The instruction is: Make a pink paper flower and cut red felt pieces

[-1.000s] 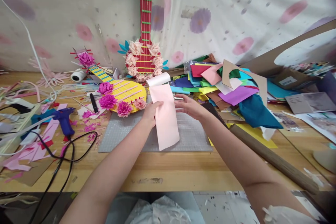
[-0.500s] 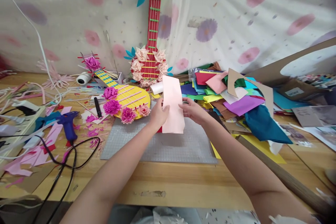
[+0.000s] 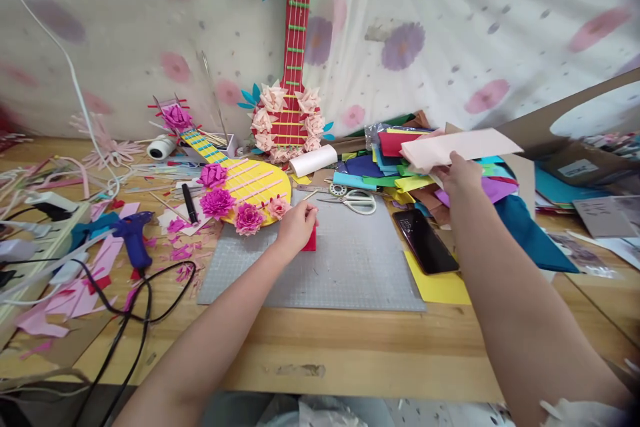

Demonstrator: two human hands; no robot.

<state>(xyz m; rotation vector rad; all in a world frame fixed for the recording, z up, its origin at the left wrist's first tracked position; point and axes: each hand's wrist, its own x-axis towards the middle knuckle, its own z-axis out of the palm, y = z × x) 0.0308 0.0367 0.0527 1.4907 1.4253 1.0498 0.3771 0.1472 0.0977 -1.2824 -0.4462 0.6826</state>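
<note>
My right hand is closed on a pale pink paper sheet and holds it over the heap of coloured paper at the right. My left hand rests on the grey cutting mat, its fingers curled round a small red paper piece. It lies just beside the yellow paper guitar with magenta flowers. White-handled scissors and a black phone lie on the mat's far and right sides.
A red paper guitar leans on the flowered curtain behind. A blue glue gun with black cable, pink scraps and a power strip crowd the left. A white paper roll lies behind the mat. Cardboard stands at right.
My right hand has carried the pink sheet from in front of me to above the paper heap. My left hand let go of it and dropped onto the red piece on the mat.
</note>
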